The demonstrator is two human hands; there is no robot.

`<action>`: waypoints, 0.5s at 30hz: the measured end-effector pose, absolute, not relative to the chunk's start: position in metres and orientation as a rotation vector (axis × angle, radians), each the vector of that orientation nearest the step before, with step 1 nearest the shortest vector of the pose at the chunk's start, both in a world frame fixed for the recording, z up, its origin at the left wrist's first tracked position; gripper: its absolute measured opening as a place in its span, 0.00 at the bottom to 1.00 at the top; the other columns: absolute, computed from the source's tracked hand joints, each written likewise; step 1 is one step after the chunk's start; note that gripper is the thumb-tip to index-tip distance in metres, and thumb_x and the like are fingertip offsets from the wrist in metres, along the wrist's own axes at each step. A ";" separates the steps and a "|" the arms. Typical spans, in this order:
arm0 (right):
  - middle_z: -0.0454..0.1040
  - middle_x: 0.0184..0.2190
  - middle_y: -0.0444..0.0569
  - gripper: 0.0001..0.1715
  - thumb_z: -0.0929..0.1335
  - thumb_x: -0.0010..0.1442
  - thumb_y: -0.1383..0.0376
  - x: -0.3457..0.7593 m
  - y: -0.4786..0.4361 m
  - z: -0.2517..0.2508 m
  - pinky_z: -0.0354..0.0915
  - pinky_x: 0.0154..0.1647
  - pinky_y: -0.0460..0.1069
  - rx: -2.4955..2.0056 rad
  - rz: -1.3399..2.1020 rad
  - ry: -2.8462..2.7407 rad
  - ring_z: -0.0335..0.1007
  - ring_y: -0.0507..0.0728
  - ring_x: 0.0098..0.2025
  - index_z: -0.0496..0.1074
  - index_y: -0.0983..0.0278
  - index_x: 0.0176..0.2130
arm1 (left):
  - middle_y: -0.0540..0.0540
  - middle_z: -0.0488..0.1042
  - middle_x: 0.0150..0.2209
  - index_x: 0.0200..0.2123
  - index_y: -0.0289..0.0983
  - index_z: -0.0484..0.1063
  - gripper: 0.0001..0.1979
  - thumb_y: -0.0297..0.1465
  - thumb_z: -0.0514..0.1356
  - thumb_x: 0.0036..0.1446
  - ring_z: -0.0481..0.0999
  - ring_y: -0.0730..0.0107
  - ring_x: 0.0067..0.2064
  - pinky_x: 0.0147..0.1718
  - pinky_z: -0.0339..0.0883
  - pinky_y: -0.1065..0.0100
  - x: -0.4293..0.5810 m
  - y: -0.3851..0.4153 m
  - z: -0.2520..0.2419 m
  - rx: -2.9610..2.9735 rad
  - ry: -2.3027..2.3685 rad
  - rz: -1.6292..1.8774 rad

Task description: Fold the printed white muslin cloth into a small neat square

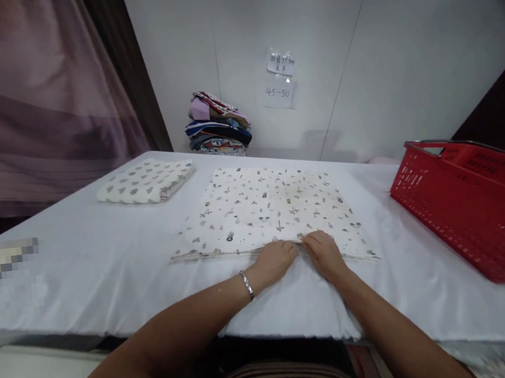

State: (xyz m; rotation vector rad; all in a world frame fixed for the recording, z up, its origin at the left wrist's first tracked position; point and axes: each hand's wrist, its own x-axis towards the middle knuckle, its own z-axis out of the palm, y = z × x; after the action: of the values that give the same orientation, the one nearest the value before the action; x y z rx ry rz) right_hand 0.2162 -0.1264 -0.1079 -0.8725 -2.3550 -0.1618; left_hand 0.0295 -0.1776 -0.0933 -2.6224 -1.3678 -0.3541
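A white cloth with small grey and black printed figures lies flat in layers on the white-covered table. At the middle of its near edge, my left hand is closed on the cloth, with a silver bracelet on that wrist. Just to the right of it, my right hand grips the same edge, fingers curled over it. The two hands are close together but apart. Some fingertips are hidden under the fabric.
A folded cloth with grey patches lies at the table's far left. To the right stands a red plastic basket. A stack of folded fabrics sits behind the table against the wall, left of two paper notes.
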 end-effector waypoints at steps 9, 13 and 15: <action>0.72 0.34 0.52 0.13 0.59 0.66 0.67 0.216 -0.125 -0.105 0.59 0.38 0.52 -0.872 -0.128 -2.356 0.63 0.58 0.37 0.72 0.65 0.40 | 0.44 0.71 0.35 0.34 0.33 0.68 0.10 0.22 0.48 0.62 0.70 0.62 0.37 0.28 0.60 0.65 0.039 -0.165 -0.097 -2.577 -1.491 -0.290; 0.71 0.36 0.53 0.13 0.59 0.65 0.68 0.218 -0.127 -0.105 0.60 0.39 0.52 -0.863 -0.091 -2.332 0.63 0.58 0.39 0.71 0.65 0.42 | 0.46 0.70 0.34 0.34 0.34 0.66 0.10 0.21 0.47 0.62 0.68 0.65 0.34 0.28 0.58 0.66 0.035 -0.182 -0.093 -2.586 -1.371 -0.346; 0.72 0.36 0.53 0.12 0.60 0.64 0.69 0.219 -0.127 -0.105 0.61 0.39 0.52 -0.833 -0.076 -2.350 0.63 0.58 0.39 0.71 0.64 0.43 | 0.46 0.69 0.34 0.34 0.35 0.66 0.10 0.20 0.47 0.61 0.68 0.66 0.34 0.28 0.57 0.66 0.033 -0.189 -0.092 -2.569 -1.356 -0.349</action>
State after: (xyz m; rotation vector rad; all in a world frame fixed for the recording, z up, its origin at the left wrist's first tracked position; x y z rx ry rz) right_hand 0.2189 -0.1275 -0.1050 -0.8328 -2.3499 -0.0761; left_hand 0.0325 -0.1887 -0.0923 -2.5693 -1.3561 -0.3489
